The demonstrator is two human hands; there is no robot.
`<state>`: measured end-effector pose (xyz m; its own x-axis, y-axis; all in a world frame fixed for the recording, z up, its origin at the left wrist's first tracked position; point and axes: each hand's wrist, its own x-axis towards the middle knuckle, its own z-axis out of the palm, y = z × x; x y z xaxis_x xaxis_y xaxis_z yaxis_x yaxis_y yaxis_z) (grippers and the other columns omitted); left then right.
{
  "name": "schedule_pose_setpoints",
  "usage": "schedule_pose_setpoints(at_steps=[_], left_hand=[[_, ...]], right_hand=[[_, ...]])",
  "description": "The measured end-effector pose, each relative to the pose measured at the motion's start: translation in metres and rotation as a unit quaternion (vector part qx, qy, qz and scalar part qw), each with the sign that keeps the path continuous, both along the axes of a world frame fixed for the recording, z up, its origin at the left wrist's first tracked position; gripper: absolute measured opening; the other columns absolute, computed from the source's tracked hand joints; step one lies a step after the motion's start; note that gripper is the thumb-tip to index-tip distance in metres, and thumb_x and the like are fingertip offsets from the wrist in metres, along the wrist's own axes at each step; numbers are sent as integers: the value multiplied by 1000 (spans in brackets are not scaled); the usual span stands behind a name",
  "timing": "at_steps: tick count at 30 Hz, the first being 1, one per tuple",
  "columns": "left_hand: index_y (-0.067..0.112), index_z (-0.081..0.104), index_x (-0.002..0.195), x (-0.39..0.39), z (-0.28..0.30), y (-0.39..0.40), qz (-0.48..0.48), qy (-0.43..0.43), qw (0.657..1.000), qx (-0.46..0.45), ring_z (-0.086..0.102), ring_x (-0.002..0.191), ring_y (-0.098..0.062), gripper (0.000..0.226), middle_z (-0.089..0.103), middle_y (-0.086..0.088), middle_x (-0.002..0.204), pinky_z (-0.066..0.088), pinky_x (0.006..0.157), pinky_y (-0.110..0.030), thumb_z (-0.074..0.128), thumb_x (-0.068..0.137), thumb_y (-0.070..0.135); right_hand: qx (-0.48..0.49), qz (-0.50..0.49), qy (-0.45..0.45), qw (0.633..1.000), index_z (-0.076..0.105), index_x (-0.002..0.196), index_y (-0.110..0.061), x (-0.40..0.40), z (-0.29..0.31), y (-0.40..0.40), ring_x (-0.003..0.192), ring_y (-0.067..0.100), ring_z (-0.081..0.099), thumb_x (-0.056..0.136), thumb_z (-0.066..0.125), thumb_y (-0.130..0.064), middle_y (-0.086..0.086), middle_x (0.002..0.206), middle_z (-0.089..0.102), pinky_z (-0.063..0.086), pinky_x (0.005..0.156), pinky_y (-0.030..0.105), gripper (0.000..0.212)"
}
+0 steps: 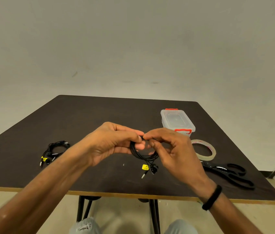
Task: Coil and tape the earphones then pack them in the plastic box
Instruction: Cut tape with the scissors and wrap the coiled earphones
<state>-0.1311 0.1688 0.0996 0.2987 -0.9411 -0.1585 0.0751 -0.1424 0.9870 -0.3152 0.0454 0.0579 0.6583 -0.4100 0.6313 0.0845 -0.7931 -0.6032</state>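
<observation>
With our left hand (114,142) and right hand (168,146) both pinching the thin black coiled earphones (143,153) above the bench's (99,115) near edge, we judge the light, springy cord needs holding where loops cross.

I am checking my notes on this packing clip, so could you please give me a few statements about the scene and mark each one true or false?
1. Both hands hold the coiled earphones above the table. True: the left hand and right hand each have a grip on the coil.
2. The plastic box stands open. False: its lid is on, red clips at both ends.
3. A second pair of earphones lies on the table to the left. True.
4. The tape roll sits on top of the box. False: it lies on the table, nearer the person than the box.
5. The scissors are in the right hand. False: they lie on the table at the right.
</observation>
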Motion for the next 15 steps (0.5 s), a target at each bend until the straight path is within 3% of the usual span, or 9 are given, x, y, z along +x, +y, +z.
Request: schedule_pose_setpoints(at_steps=[4,9,12,15], left_hand=[[13,84,103,-5,5,-4,-5,-32,999,4,80,96,-24,20,80,-20,100,65,83,-32,80,85,8],[18,84,102,-12,7,-6,1,-131,991,11,80,95,-21,18,82,-12,92,63,90,-36,82,84,15],[24,82,105,-13,7,-5,-1,-239,971,0,79,91,-13,15,82,-2,87,63,86,-33,78,91,19],[29,80,109,-16,4,-5,14,-377,926,-13,76,84,0,16,81,9,80,62,86,-24,77,93,25]], right_hand=[[-10,-20,-9,1000,80,102,-15,-2,-4,-3,97,9,74,94,69,8,-10,114,74,60,74,17,26],[26,-17,-4,1000,79,105,-12,-4,-12,-6,92,15,76,95,68,7,-7,116,72,66,72,28,24],[12,-26,-2,1000,79,104,-14,-3,-13,-7,87,14,76,94,70,5,-10,112,72,65,69,29,23],[3,-41,10,999,78,102,-17,-2,-15,-7,85,10,76,93,72,1,-13,109,72,65,68,30,21]])
